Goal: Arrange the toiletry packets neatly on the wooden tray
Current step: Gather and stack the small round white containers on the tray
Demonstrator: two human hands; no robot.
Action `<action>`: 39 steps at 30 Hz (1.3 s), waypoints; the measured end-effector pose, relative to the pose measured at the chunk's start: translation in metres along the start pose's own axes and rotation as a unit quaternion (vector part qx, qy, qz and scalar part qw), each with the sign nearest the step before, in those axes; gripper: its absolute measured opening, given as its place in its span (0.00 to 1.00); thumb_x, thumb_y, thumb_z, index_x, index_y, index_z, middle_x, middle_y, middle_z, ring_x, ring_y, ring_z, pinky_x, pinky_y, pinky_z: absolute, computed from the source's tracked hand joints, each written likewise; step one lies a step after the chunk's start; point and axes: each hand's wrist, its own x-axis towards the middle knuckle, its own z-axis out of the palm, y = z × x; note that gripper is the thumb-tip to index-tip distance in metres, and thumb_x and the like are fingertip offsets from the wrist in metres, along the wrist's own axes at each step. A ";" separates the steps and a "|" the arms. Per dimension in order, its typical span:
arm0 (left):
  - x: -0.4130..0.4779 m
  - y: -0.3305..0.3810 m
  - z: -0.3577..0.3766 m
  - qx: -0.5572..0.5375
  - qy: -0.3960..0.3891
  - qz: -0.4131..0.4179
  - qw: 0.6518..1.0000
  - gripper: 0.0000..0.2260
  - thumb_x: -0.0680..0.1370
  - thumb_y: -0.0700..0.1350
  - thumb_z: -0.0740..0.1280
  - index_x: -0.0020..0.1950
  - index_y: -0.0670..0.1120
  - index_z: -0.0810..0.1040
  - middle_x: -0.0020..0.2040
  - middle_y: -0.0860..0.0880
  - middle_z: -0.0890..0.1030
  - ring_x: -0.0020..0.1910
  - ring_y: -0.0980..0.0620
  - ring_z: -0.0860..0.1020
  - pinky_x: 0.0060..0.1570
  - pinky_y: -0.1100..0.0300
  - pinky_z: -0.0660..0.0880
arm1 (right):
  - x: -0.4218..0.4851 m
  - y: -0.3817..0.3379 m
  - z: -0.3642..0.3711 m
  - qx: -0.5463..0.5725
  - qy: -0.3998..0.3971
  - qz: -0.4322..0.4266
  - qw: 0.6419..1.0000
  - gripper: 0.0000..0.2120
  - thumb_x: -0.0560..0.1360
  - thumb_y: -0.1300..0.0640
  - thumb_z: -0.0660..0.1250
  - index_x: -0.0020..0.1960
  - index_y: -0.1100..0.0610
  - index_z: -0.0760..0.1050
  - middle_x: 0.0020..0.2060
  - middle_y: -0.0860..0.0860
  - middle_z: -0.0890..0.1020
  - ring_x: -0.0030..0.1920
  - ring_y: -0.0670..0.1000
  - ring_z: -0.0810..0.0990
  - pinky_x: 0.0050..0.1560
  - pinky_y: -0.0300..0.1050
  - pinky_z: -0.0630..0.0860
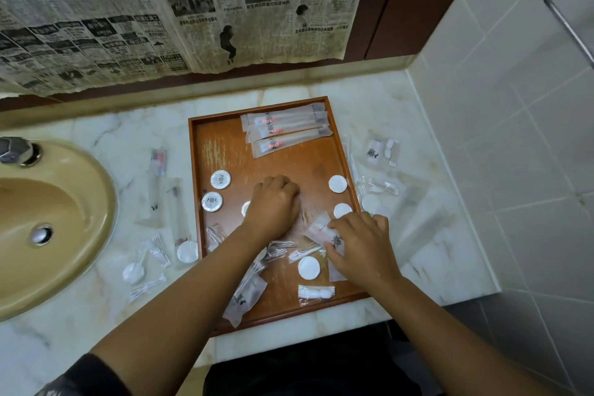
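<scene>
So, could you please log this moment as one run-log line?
left hand: curled on wooden tray, contents unclear | right hand: pinches clear packet | toothbrush packets: stacked at tray back | rest: scattered

Tray [289, 164]: reddish wood, its varnish showing pale, scuffed patches.
Packets [286, 125]: frosted plastic, looking matt and faintly crinkled.
Table [128, 125]: veined marble, shining smooth.
Sink [64, 235]: beige glaze, gleaming.
Newspaper [96, 10]: matt paper, looking yellowed, with ragged edges.

marble counter [385, 100] | wooden tray [289, 167] centre | toiletry packets [157, 183] left, right of tray | sink [48, 196] far left
</scene>
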 end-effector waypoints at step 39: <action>-0.028 -0.005 -0.049 -0.545 0.053 -0.351 0.759 0.13 0.80 0.35 0.67 0.64 0.43 0.77 0.50 0.37 0.84 0.33 0.53 0.82 0.33 0.63 0.78 | 0.099 -0.022 -0.019 -0.046 -0.217 0.150 0.963 0.04 0.79 0.51 0.67 0.48 0.49 0.79 0.40 0.48 0.81 0.44 0.54 0.81 0.59 0.54 0.75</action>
